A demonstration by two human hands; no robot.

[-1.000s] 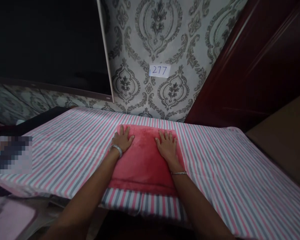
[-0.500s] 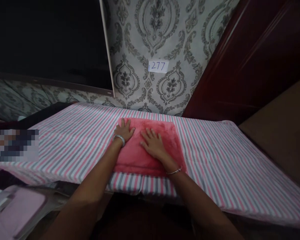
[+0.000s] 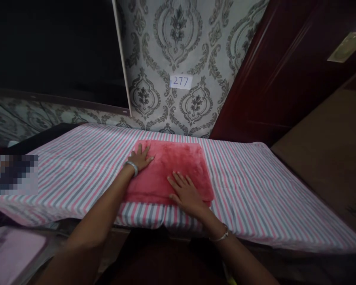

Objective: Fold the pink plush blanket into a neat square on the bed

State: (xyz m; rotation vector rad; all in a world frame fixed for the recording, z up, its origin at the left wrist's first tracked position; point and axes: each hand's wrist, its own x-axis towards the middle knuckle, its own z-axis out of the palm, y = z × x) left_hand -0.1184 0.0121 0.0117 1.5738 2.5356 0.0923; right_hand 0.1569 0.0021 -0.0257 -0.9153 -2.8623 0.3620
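Observation:
A plush, red-pink cushion cover lies flat on the striped cloth, roughly square, with a seam or fold line along its near side. My left hand rests on its left part, palm down and fingers spread. On the near right part lies my right hand, also palm down with the fingers stretched out. Neither hand grips anything. The parts of the fabric beneath the palms are hidden.
The cloth covers a long table against a patterned wall. A dark television screen hangs at left, and a dark red door stands at right. A paper marked 277 is on the wall. A pink object sits low at left.
My right hand has slid toward me over the plush fabric to its near edge. The left hand stays on the left part. The view has shifted slightly to the right.

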